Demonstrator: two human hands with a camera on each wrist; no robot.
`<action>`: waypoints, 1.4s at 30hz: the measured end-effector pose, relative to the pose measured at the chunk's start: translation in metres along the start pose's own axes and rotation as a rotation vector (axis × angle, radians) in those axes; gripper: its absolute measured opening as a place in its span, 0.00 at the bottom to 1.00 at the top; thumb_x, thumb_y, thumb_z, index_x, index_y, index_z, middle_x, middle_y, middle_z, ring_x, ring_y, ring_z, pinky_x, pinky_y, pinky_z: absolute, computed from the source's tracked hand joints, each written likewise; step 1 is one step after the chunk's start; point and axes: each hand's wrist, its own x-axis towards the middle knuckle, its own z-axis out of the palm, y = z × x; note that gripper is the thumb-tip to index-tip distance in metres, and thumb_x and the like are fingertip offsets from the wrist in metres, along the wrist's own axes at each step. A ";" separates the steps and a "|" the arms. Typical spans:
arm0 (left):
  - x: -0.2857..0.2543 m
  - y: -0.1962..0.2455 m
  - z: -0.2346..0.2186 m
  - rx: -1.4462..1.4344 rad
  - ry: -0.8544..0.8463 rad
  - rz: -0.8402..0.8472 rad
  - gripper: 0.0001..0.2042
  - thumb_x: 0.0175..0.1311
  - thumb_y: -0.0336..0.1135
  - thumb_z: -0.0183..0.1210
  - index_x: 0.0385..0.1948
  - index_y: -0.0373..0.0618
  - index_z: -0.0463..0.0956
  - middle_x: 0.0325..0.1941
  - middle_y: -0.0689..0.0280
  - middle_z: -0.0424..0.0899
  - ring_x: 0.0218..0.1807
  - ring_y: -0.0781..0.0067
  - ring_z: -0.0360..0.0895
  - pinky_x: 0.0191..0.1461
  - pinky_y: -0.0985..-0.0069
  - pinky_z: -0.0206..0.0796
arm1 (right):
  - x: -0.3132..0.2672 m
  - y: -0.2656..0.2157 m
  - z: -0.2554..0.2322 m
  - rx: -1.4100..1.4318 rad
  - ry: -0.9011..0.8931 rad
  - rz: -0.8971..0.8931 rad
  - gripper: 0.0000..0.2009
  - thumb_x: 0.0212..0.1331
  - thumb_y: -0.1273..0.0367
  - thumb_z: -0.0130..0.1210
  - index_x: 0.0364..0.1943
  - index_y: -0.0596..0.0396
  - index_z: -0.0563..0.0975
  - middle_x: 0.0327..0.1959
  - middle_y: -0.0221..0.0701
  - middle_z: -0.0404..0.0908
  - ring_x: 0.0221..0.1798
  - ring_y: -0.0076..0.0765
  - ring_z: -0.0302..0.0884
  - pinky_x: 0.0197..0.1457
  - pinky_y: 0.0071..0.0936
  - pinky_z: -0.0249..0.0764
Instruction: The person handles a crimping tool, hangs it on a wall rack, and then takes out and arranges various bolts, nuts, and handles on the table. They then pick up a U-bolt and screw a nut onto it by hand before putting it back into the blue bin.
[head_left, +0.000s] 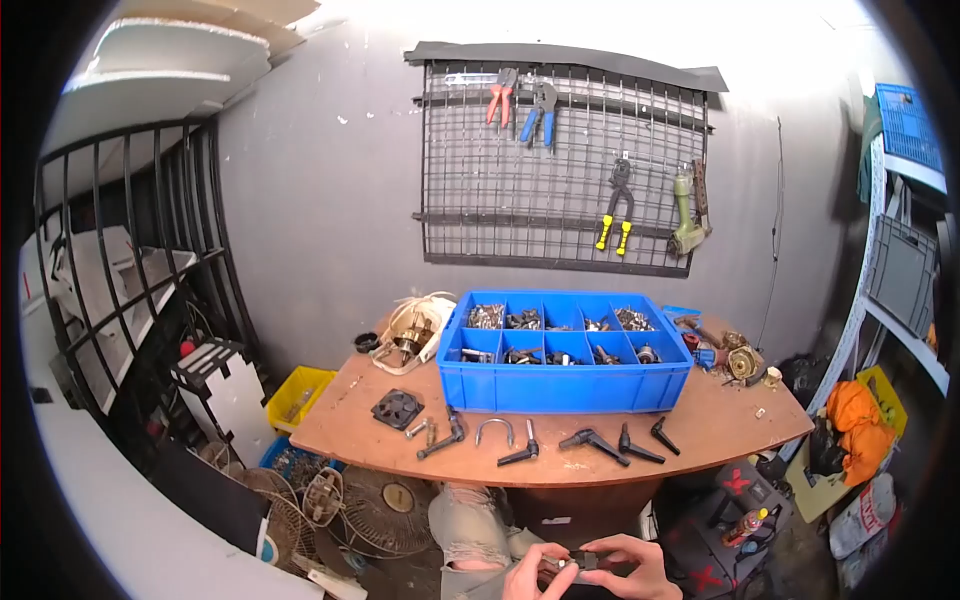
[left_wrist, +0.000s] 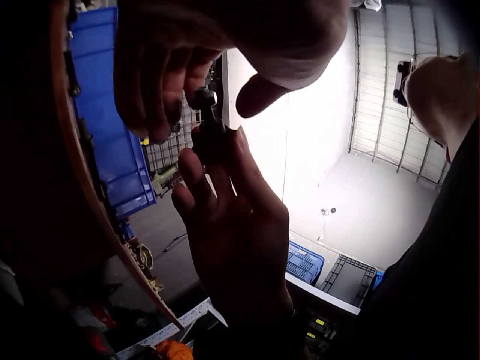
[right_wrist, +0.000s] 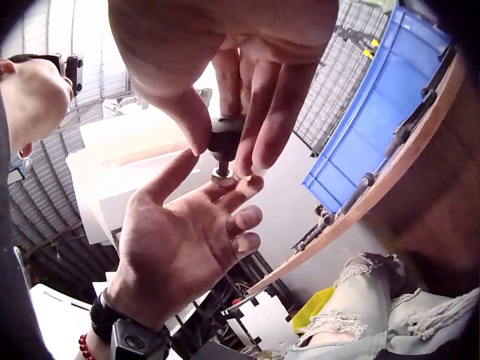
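Observation:
Low in front of the table, my right hand pinches a small black knob between thumb and fingertips. From the knob sticks a short threaded stud carrying a silver nut. My left hand is palm up beneath it in the right wrist view, its fingertips right at the nut. A gap shows between the left thumb and the nut in the left wrist view. Part of the knob is covered by the right fingers.
On the wooden table stands a blue divided bin of metal parts. Several black clamping levers, a U-bolt and a small black fan lie along the front. Pliers hang on the wall grid.

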 end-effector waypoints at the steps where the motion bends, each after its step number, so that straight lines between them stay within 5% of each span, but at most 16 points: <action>1: -0.001 -0.006 0.002 0.021 -0.006 0.029 0.09 0.67 0.28 0.61 0.46 0.41 0.74 0.33 0.64 0.77 0.34 0.74 0.75 0.39 0.77 0.68 | 0.000 -0.006 -0.004 -0.028 0.001 -0.001 0.20 0.55 0.78 0.69 0.52 0.59 0.79 0.40 0.29 0.84 0.41 0.20 0.81 0.44 0.19 0.77; 2: 0.000 -0.005 0.001 0.025 -0.032 0.025 0.10 0.67 0.28 0.61 0.46 0.41 0.73 0.34 0.65 0.77 0.35 0.76 0.75 0.39 0.78 0.68 | 0.000 -0.012 -0.002 -0.044 0.007 0.002 0.20 0.54 0.78 0.69 0.53 0.59 0.79 0.40 0.29 0.84 0.41 0.20 0.80 0.43 0.19 0.76; 3: -0.002 -0.003 -0.001 0.039 -0.062 0.014 0.10 0.67 0.27 0.62 0.47 0.41 0.73 0.36 0.66 0.77 0.37 0.78 0.75 0.39 0.79 0.68 | 0.002 -0.018 0.004 0.016 0.051 -0.037 0.09 0.63 0.74 0.63 0.45 0.59 0.79 0.32 0.26 0.81 0.32 0.17 0.76 0.34 0.16 0.71; 5: -0.006 -0.012 -0.002 -0.131 -0.116 -0.074 0.11 0.67 0.27 0.61 0.48 0.41 0.72 0.38 0.65 0.76 0.39 0.79 0.74 0.42 0.81 0.68 | 0.003 0.009 -0.004 -0.051 0.010 -0.020 0.21 0.49 0.75 0.73 0.49 0.62 0.82 0.49 0.37 0.85 0.46 0.27 0.85 0.46 0.23 0.84; 7: -0.005 -0.009 -0.002 -0.097 -0.113 -0.101 0.10 0.69 0.28 0.60 0.48 0.41 0.72 0.38 0.65 0.76 0.39 0.78 0.74 0.44 0.81 0.68 | 0.004 0.006 -0.001 -0.016 0.034 -0.010 0.21 0.48 0.74 0.74 0.48 0.61 0.82 0.48 0.36 0.85 0.41 0.25 0.86 0.44 0.22 0.83; 10: -0.002 -0.011 0.001 0.006 -0.077 0.070 0.08 0.70 0.29 0.59 0.46 0.40 0.73 0.38 0.66 0.76 0.40 0.78 0.74 0.43 0.81 0.68 | 0.003 0.007 -0.004 -0.058 0.034 -0.042 0.21 0.48 0.73 0.75 0.48 0.60 0.83 0.47 0.35 0.86 0.39 0.24 0.86 0.41 0.20 0.82; 17: -0.003 -0.026 0.011 0.049 -0.085 -0.147 0.06 0.72 0.30 0.57 0.45 0.40 0.75 0.33 0.63 0.79 0.35 0.77 0.75 0.40 0.78 0.69 | 0.003 0.011 -0.018 -0.073 0.004 0.006 0.20 0.48 0.73 0.74 0.48 0.60 0.83 0.42 0.33 0.85 0.34 0.19 0.82 0.34 0.16 0.77; 21: 0.005 -0.027 0.008 0.176 -0.054 -0.045 0.07 0.70 0.30 0.58 0.44 0.39 0.74 0.30 0.65 0.79 0.32 0.79 0.74 0.36 0.78 0.66 | 0.001 0.025 -0.014 0.001 0.017 0.047 0.19 0.48 0.76 0.73 0.47 0.61 0.83 0.42 0.32 0.83 0.34 0.18 0.81 0.33 0.16 0.75; 23: 0.003 -0.061 0.002 0.185 -0.135 0.018 0.15 0.68 0.27 0.59 0.54 0.36 0.71 0.42 0.58 0.80 0.36 0.70 0.80 0.42 0.73 0.73 | 0.008 0.025 -0.010 0.039 0.055 0.044 0.17 0.49 0.74 0.73 0.45 0.59 0.83 0.40 0.33 0.84 0.33 0.20 0.82 0.33 0.17 0.77; 31: 0.009 -0.045 0.001 0.028 0.007 -0.092 0.13 0.67 0.19 0.57 0.51 0.34 0.70 0.48 0.58 0.79 0.39 0.70 0.83 0.47 0.76 0.75 | 0.026 0.029 0.003 0.053 0.052 0.006 0.21 0.50 0.77 0.70 0.51 0.58 0.80 0.49 0.34 0.82 0.37 0.23 0.83 0.32 0.17 0.75; 35: 0.008 -0.048 -0.009 0.150 0.049 -0.077 0.10 0.67 0.20 0.58 0.48 0.35 0.72 0.44 0.59 0.81 0.36 0.71 0.83 0.45 0.75 0.76 | 0.031 0.029 0.008 0.079 -0.009 0.023 0.19 0.49 0.78 0.69 0.49 0.55 0.82 0.52 0.34 0.83 0.41 0.25 0.83 0.32 0.18 0.75; 40: 0.013 -0.038 -0.019 0.339 -0.049 -0.085 0.13 0.77 0.40 0.48 0.44 0.37 0.73 0.28 0.59 0.80 0.30 0.65 0.80 0.35 0.71 0.71 | 0.038 0.022 0.009 0.019 -0.087 -0.083 0.19 0.49 0.77 0.69 0.48 0.53 0.83 0.52 0.32 0.83 0.47 0.27 0.82 0.31 0.18 0.75; 42: 0.009 -0.041 -0.027 0.346 -0.093 -0.109 0.13 0.77 0.40 0.48 0.45 0.37 0.73 0.31 0.59 0.81 0.31 0.66 0.81 0.38 0.71 0.72 | 0.037 0.021 0.010 0.029 -0.100 -0.065 0.18 0.48 0.76 0.71 0.46 0.55 0.83 0.50 0.37 0.84 0.47 0.30 0.82 0.33 0.20 0.76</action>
